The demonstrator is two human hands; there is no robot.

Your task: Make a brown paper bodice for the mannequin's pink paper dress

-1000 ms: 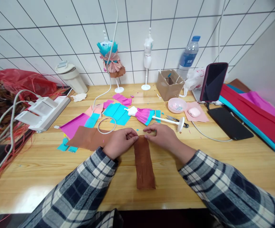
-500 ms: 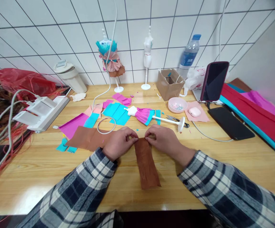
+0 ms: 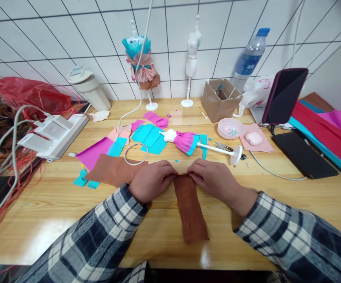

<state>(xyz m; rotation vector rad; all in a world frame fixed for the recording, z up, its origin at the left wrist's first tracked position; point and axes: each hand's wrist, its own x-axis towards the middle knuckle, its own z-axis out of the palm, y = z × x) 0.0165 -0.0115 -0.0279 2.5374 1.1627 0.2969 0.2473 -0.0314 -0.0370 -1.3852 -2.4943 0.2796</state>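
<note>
A brown strip of crepe paper (image 3: 191, 209) lies lengthwise on the wooden table (image 3: 55, 204) in front of me. My left hand (image 3: 153, 180) and my right hand (image 3: 214, 177) both pinch its far end, fingertips nearly touching, fingers closed on the paper. Just beyond them lies a small white mannequin on a stand (image 3: 206, 147), on its side, wearing a pink and teal paper skirt. A larger brown paper sheet (image 3: 111, 171) rests to the left of my left hand.
Teal and pink paper pieces (image 3: 148, 135), a wire ring (image 3: 135, 154), small scissors (image 3: 226, 147), a pink bowl (image 3: 230, 128), earbud case (image 3: 253, 138), two phones (image 3: 284, 96), a cardboard box (image 3: 220, 100), water bottle (image 3: 248, 59), two upright mannequins (image 3: 142, 65), a power strip (image 3: 54, 133), paper rolls (image 3: 329, 135).
The camera shifted, so everything sits slightly to the right. My hands have drawn closer together on the strip's far end, and the strip's near end swung to the right.
</note>
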